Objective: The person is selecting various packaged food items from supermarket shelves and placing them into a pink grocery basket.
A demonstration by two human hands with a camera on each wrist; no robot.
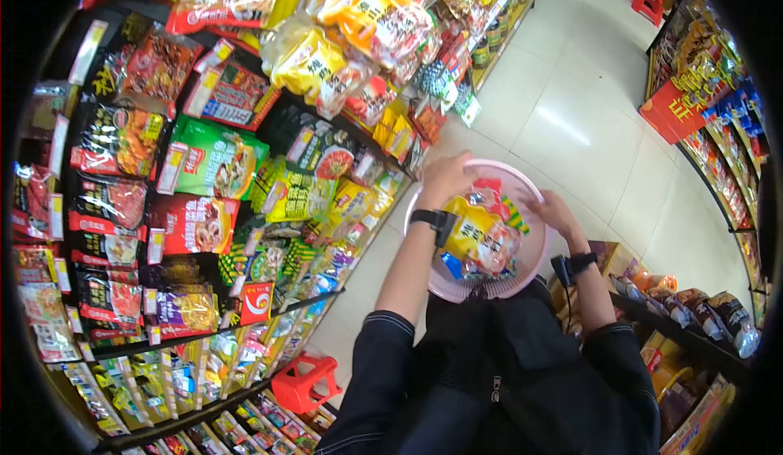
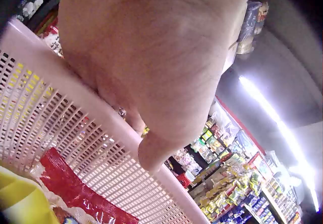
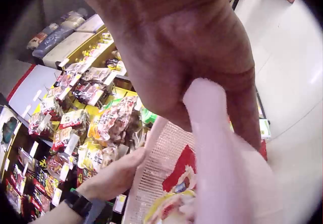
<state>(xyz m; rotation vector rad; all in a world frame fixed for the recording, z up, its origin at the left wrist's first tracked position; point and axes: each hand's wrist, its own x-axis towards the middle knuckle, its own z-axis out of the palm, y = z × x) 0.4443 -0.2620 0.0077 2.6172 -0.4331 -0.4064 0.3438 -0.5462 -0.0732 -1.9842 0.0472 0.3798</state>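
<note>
shelves: fill the left of the head view, packed row on row with noodle and snack packs, price tags along the front edges
floor: pale tiles down the aisle, between the shelves and the rack
rack: low one at the person's right, bagged goods lying on it
basket: round, pink, slotted wall; held up in front of the chest over the aisle, between the shelves and the rack, gripped at two opposite sides of the rim
stool: red plastic, on the floor at the foot of the shelves, well below the basket
yellow pack: lies in the middle of the basket, on top of the other packs
red pack: in the basket at the far side, against the wall, partly under the yellow pack
left grip: clamped on the basket's far left rim; fingers go over the rim to the inside, thumb on the outside wall; dark band at the wrist
right grip: clamped on the right rim, the rim passing under the palm with fingers curled about it; dark band at the wrist
</note>
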